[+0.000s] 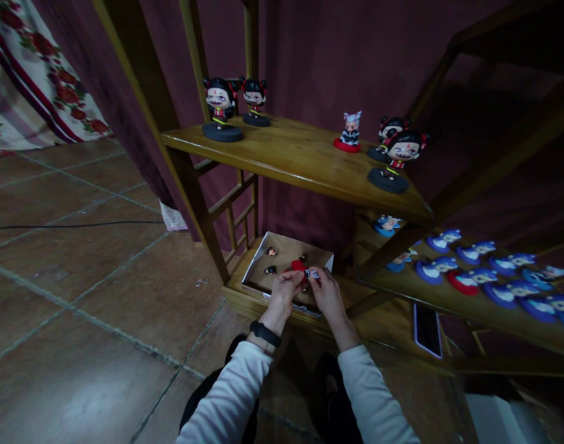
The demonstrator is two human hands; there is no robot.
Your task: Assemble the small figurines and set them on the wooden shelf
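Both my hands meet over a shallow cardboard box (250, 271) on the low shelf. My left hand (285, 291), with a black band at the wrist, pinches a round red base (298, 265). Pinched in my right hand (326, 293) is a small figurine (313, 274), pale at one end and dark at the other, held against the red base. Whether the two are joined is hidden by my fingers. Inside the box lie several small dark-haired figurine pieces, among them one at the back left (271, 251) and another in front of it (269, 270).
Above, a wooden shelf (282, 154) carries black-haired figurines (220, 102) on dark bases and a white-haired figurine (351, 129) on a red base. Several blue figurines (476, 251) fill the right shelf. A phone (427, 330) lies below it. Wooden posts (171, 135) frame the left side.
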